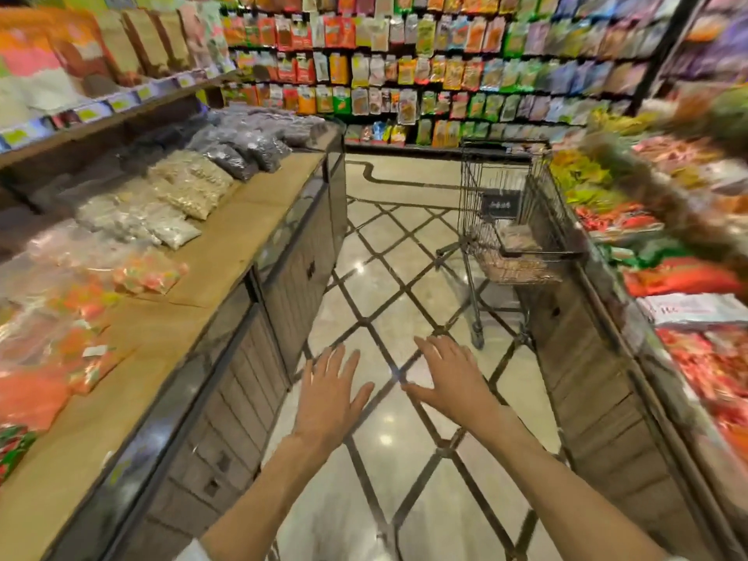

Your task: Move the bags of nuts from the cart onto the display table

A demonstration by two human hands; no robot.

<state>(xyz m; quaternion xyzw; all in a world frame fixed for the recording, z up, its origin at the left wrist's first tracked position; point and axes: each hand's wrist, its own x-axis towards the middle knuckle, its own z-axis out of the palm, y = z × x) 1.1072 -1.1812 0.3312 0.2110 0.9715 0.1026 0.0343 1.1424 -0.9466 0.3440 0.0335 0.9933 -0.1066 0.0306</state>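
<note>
A wire shopping cart (512, 204) stands ahead in the aisle, against the right-hand counter. Clear bags of brownish nuts (516, 253) lie in its basket. The long display table (243, 224) runs along the left, topped with brown paper; pale nut bags (186, 188) and dark bags (247, 149) lie on it farther back. My left hand (330, 392) and my right hand (447, 376) are stretched out over the floor, palms down, fingers spread, holding nothing. Both hands are well short of the cart.
Orange and red snack packs (73, 317) cover the near part of the left table. A second counter (599, 358) with red and green packets lines the right side. A wall of hanging packets (404, 66) closes the aisle's far end. Tiled floor (388, 277) lies between.
</note>
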